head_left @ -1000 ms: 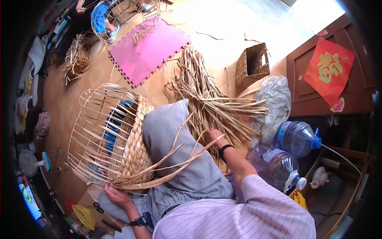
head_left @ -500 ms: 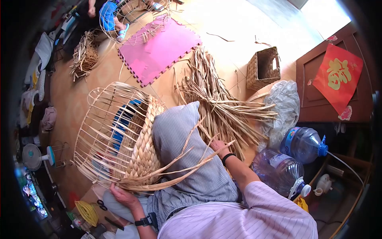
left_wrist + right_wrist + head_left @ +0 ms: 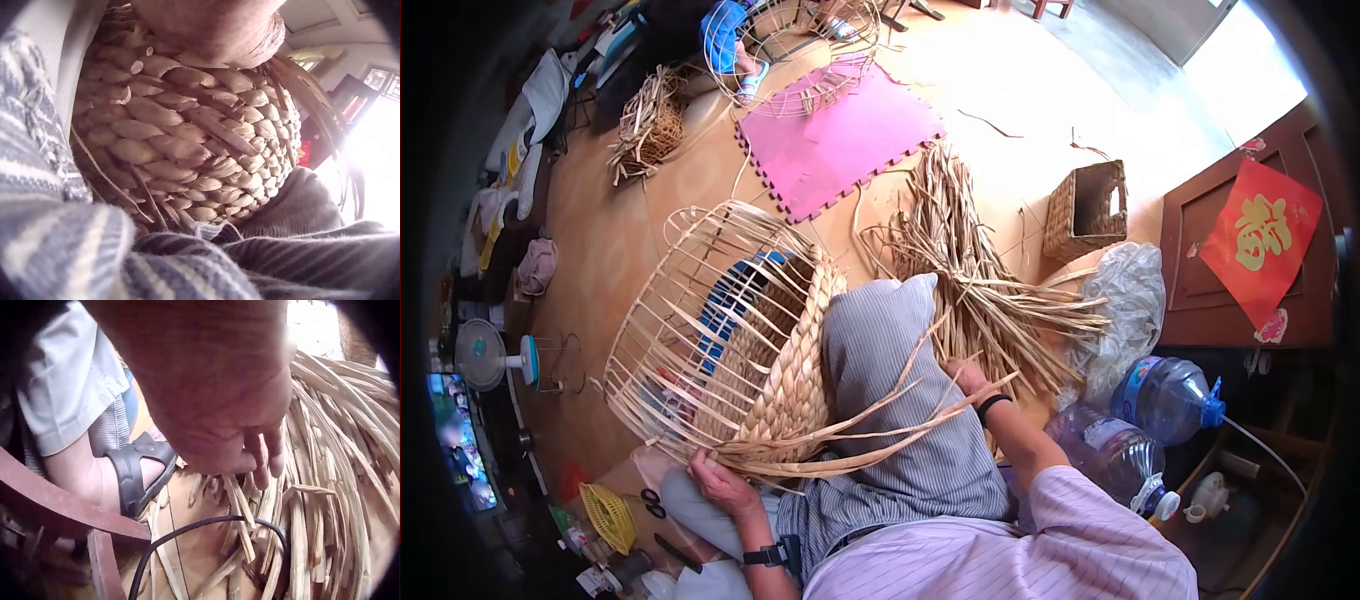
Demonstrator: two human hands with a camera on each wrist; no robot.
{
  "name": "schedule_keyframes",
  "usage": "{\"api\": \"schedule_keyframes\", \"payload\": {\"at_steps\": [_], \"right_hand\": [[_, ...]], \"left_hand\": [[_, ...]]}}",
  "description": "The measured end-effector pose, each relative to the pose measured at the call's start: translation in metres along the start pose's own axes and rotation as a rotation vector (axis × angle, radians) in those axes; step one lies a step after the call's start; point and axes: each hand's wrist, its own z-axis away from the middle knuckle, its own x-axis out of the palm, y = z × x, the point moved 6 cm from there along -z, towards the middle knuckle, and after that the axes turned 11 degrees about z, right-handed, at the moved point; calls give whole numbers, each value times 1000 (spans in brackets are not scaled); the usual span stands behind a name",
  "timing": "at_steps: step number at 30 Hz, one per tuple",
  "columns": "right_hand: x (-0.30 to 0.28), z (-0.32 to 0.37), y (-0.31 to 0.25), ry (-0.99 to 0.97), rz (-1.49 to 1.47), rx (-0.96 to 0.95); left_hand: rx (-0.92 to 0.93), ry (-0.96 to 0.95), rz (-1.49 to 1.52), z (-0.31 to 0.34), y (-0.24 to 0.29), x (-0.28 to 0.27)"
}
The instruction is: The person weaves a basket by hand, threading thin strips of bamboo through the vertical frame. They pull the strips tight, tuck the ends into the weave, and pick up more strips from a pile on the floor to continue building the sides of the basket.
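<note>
A half-woven basket (image 3: 798, 385), with thick braided sides and bare ribs, lies tilted against the person's knee. At its near lower edge, the left hand (image 3: 725, 485) grips the weave where long loose strips (image 3: 880, 450) come out. The left wrist view has the braided wall (image 3: 181, 137) close up, below the left hand (image 3: 212, 28). Beyond the knee, the right hand (image 3: 968, 375) is at the near end of a bundle of dried plant strips (image 3: 960, 240). Its fingertips (image 3: 275, 464) point down among the strips (image 3: 325, 487), with thumb and fingers pinching a strip.
Big plastic bottles (image 3: 1165, 400) and a crumpled clear bag (image 3: 1125, 300) stand right of the bundle. A finished square basket (image 3: 1088, 210) and a pink mat (image 3: 840, 135) are farther off. Scissors (image 3: 653, 502) and a yellow basket (image 3: 608, 518) lie at lower left. A sandalled foot (image 3: 140, 475) is beside the strips.
The head view has swung, so the room appears shifted right and down. The left hand keeps its place at the basket's edge, and the right hand stays at the bundle's near end.
</note>
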Motion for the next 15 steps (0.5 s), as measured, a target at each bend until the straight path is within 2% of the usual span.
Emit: {"api": "schedule_keyframes", "payload": {"at_steps": [2,4,6,8,10,13,14,15], "right_hand": [[-74,-10,-1,123,-45,21],[-122,-14,21,487,-268,24],[-114,-23,68,369,-1602,557],[-206,-7,76,811,-722,273],[-231,-7,101,848,-1252,291],[-279,13,131,926,-1180,429],[-299,20,135,901,-1085,402],[-326,29,130,970,-842,366]], "left_hand": [[5,0,-2,0,-2,0],[13,5,-2,0,-6,1],[29,12,4,2,-7,1],[54,22,13,2,-5,1],[39,12,8,1,-1,1],[52,-5,17,-3,8,-2],[64,-13,24,-2,10,-1],[67,-16,18,-1,9,-1]]}}
